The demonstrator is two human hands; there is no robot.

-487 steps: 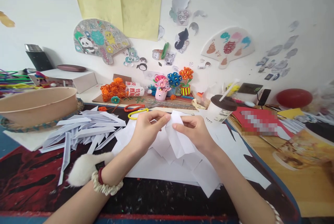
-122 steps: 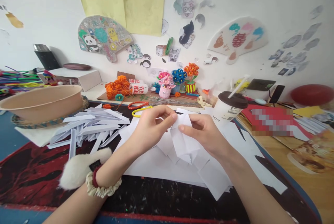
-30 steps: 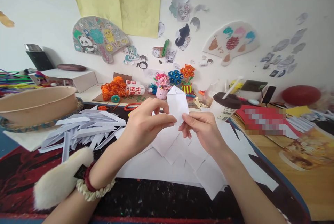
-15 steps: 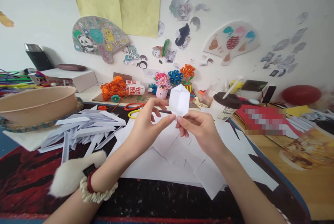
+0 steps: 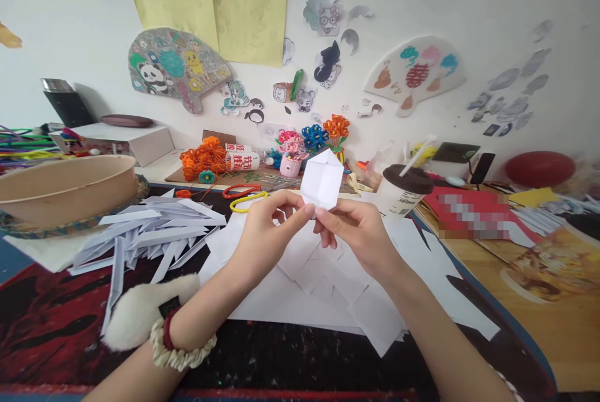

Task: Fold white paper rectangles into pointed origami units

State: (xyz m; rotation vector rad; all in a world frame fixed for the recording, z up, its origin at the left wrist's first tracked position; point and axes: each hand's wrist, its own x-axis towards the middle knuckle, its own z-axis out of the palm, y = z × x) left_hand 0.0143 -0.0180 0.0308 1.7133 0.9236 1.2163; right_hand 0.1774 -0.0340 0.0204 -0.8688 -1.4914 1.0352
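Observation:
A small piece of white paper (image 5: 321, 182) with crease lines and folded corners stands upright between my hands, above the table. My left hand (image 5: 277, 222) pinches its lower left corner between thumb and fingers. At the bottom edge, my right hand (image 5: 357, 227) grips the same paper with thumb and forefinger, close beside the left thumb. Below them lie loose white paper squares (image 5: 375, 321) on larger white sheets (image 5: 262, 302). To the left, folded paper strips (image 5: 154, 233) form a loose pile.
A beige bowl (image 5: 70, 180) stands far left. Scissors with yellow and red handles (image 5: 244, 202) lie behind my left hand. A lidded cup with a straw (image 5: 403, 189) stands right of centre. A white fluffy object (image 5: 135, 314) lies by my left wrist. Orange flowers (image 5: 204, 158) sit behind.
My left fingers have come down and closed on the paper's left side. The paper has tilted slightly, and my left forearm has shifted a little to the right, with the fluffy object.

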